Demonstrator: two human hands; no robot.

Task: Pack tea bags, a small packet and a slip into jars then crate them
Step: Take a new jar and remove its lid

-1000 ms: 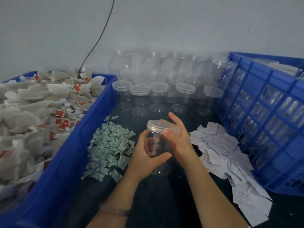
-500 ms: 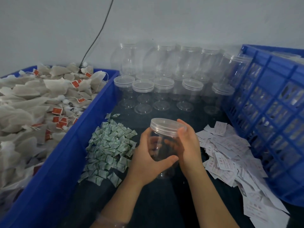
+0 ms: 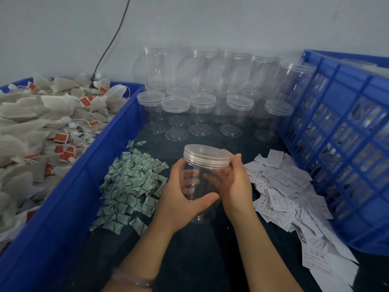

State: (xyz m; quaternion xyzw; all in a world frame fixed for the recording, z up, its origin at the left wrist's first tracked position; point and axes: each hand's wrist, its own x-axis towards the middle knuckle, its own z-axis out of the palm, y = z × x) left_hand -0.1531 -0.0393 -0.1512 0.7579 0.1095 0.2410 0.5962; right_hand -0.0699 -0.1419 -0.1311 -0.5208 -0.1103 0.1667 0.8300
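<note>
A clear plastic jar with its lid on stands on the dark table in front of me, empty inside. My left hand grips its left side, thumb across the front. My right hand wraps round the right side just below the lid. White tea bags with red tags fill a blue bin on the left. Small green-and-white packets lie heaped left of the jar. White paper slips lie scattered to the right. A blue slatted crate stands at the far right.
Several empty lidded jars stand in rows at the back against the grey wall, with taller ones behind them. A black cable runs down the wall. Dark table surface shows between my forearms.
My right hand slid from the lid's top down to the jar's side below the lid. The jar and both hands appear lower and closer as the view shifted.
</note>
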